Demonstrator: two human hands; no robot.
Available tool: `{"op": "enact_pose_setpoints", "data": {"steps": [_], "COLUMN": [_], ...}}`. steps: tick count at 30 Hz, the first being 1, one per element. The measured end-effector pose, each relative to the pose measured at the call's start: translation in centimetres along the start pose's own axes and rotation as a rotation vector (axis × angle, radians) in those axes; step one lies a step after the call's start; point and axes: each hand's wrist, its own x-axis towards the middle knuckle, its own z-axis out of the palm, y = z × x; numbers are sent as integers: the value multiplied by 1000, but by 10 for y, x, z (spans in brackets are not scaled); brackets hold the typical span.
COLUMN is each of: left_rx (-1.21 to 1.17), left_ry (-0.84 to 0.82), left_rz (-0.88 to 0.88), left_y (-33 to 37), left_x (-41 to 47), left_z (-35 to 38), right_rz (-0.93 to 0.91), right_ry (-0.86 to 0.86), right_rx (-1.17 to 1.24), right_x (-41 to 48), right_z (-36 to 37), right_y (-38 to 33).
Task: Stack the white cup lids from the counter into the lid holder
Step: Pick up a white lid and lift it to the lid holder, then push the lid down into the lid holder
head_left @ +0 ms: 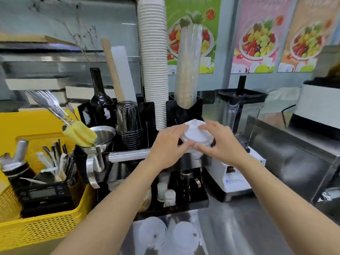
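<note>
Both hands — left hand [168, 144], right hand [223, 144] — are gripping a lid stack [196, 132] over the lid holder [184, 113] (more lids [169, 236] are waiting on the counter [239, 227]).

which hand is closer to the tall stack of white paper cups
Left. The left hand grips the white lids just below and beside the foot of the white paper cup stack; the right hand holds the lids' far side, further right of it.
</note>
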Motion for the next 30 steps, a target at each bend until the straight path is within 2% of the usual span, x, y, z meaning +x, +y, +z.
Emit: {"op": "enact_pose_setpoints", "data": {"steps": [6, 11, 17, 20, 25, 30], "left_rx": [99, 227, 416, 427, 458, 534], "left_ry": [-49, -167, -259, -386, -718, -783], "left_rz": [-44, -104, -24, -30, -108, -100], "left_y": [-23, -48, -55, -53, -55, -51], "left_x": [54, 68, 75, 81, 93, 98], "left_z": [13, 28, 43, 44, 54, 54], "right_rz": [37, 32, 21, 19, 100, 84], "right_ry": [-100, -250, -460, -596, -828, -844], "right_rx": [6, -54, -329, -387, -371, -462], "right_x": [55, 82, 95, 99, 107, 103], "right_z": [4, 23, 31, 36, 41, 47], "right_y": [36, 58, 64, 62, 57, 63]}}
